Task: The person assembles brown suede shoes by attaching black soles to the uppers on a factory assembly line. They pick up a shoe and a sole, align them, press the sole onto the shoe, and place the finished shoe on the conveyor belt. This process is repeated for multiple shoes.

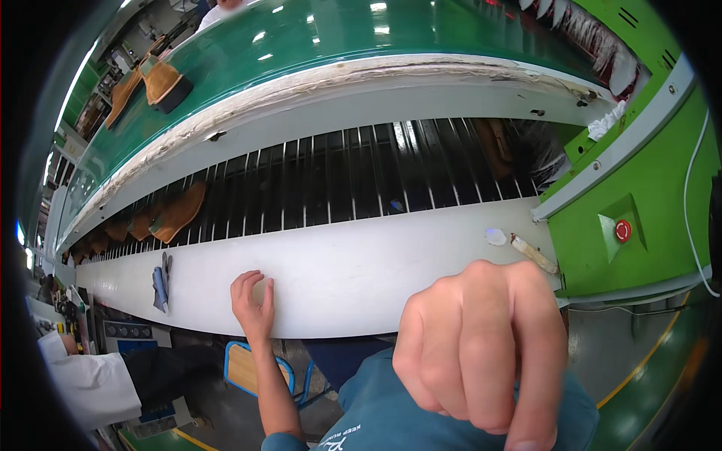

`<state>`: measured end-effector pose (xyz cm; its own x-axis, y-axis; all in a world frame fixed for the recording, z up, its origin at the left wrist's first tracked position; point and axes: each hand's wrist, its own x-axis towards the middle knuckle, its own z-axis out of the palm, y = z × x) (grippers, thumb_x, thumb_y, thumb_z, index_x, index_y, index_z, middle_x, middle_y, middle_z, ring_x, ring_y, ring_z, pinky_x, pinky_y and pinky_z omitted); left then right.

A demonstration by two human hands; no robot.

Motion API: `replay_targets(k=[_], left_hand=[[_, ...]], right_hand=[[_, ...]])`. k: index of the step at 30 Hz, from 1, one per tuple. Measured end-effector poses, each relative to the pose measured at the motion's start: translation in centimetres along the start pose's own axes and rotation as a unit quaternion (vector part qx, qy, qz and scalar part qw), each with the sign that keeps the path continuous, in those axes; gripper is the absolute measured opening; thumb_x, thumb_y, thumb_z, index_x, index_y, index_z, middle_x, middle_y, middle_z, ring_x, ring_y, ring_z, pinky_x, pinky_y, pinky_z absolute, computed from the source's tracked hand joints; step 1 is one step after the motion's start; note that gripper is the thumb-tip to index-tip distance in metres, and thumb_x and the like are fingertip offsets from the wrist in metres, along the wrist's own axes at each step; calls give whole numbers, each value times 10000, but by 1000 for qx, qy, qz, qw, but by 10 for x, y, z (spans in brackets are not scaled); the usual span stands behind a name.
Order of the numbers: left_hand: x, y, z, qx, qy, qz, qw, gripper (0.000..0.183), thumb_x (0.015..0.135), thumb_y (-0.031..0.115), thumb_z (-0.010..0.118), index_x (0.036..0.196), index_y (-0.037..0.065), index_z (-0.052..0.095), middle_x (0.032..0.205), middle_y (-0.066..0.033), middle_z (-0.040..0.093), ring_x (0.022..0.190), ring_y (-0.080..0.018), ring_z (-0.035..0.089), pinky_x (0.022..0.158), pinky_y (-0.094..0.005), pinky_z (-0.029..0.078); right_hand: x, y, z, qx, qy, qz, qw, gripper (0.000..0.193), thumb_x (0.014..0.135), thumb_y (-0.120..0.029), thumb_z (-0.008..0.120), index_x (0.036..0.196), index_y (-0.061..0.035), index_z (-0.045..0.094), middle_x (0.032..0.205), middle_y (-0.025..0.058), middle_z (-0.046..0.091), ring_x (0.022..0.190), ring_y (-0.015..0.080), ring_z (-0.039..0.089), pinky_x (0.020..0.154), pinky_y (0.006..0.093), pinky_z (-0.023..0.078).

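Observation:
My left hand point(253, 302) rests at the front edge of the white worktop point(346, 270), its fingers loosely bent and apart from the thumb, with nothing between them. Close to the camera, my right hand point(481, 338) looms large with its fingers curled into a fist. Its fingertips are turned out of sight, so I cannot tell whether anything is inside. A blue-grey tool with dark handles point(161, 283) lies on the worktop to the left of my left hand. Beyond my right hand lie a worn, pale stick-like piece point(534, 253) and a small whitish lump point(495, 237).
Behind the worktop runs a roller conveyor point(338, 177) carrying brown shoe uppers point(179, 214) at left. Above it is a green belt point(301, 37) with a brown shoe point(164, 84). A green machine with a red button point(623, 231) stands right; another person's white sleeve point(94, 383) shows lower left.

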<state>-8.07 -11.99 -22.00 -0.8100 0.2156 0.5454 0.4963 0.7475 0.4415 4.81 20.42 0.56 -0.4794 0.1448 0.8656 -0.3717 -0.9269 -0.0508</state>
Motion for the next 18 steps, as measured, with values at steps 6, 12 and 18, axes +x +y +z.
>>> replay_targets(k=[6, 12, 18], left_hand=[[-1, -4, 0, -3, 4, 6, 1000, 199, 932, 51, 875, 1103, 21, 778, 1217, -150, 785, 1188, -366, 715, 1043, -462, 574], [3, -2, 2, 2, 6, 6, 1000, 194, 924, 61, 883, 1087, 16, 786, 1210, -150, 791, 1183, -371, 729, 1039, -460, 584], [1, 2, -3, 2, 16, 4, 1000, 199, 913, 78, 893, 1074, 15, 793, 1204, -142, 796, 1179, -360, 735, 1035, -449, 593]], right_hand=[[11, -5, 1, -22, -13, 7, 1000, 161, 876, -47, 980, 980, 11, 871, 895, 93, 758, 646, 131, 626, 552, 270, 453], [6, -12, -9, 6, -48, 121, 991, 125, 891, -23, 950, 969, 12, 859, 909, 127, 771, 641, 164, 646, 581, 297, 492], [5, -10, -10, 50, -72, 171, 981, 85, 902, 19, 914, 947, 20, 841, 919, 168, 785, 639, 199, 673, 617, 325, 538]])
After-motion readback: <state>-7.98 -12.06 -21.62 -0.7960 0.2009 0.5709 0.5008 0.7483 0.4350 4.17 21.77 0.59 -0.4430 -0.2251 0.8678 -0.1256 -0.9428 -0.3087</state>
